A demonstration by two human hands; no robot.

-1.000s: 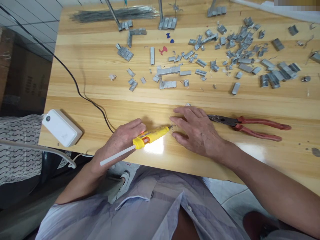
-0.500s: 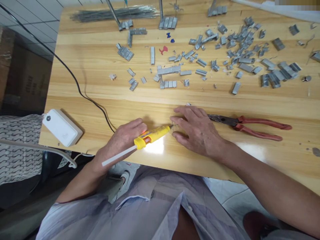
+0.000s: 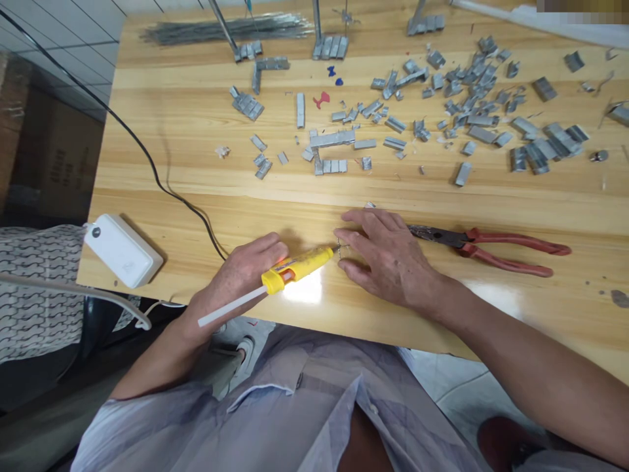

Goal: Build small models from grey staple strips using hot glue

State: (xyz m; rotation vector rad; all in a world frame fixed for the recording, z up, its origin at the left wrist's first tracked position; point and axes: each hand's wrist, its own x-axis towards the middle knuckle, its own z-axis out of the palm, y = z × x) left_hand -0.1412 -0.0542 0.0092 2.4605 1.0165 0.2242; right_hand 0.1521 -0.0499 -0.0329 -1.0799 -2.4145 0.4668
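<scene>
A yellow glue gun (image 3: 301, 270) with a white glue stick out of its rear is gripped in my left hand (image 3: 246, 265). Its dark nozzle points right and meets a small wire piece (image 3: 343, 247) on the table. My right hand (image 3: 388, 259) lies palm down, thumb and index finger on either side of that wire piece; whether they pinch it is hard to make out. Just right of my right hand are pliers (image 3: 442, 237) with red handles, their jaw tips close to the knuckles. A tiny metal bit (image 3: 369, 205) sits by the fingertips.
Many grey staple blocks (image 3: 472, 98) are scattered over the back of the wooden table (image 3: 196, 164). A wire bundle (image 3: 226, 27) and metal rods stand behind. At left are a white power bank (image 3: 122, 251) and a black cable (image 3: 147, 154).
</scene>
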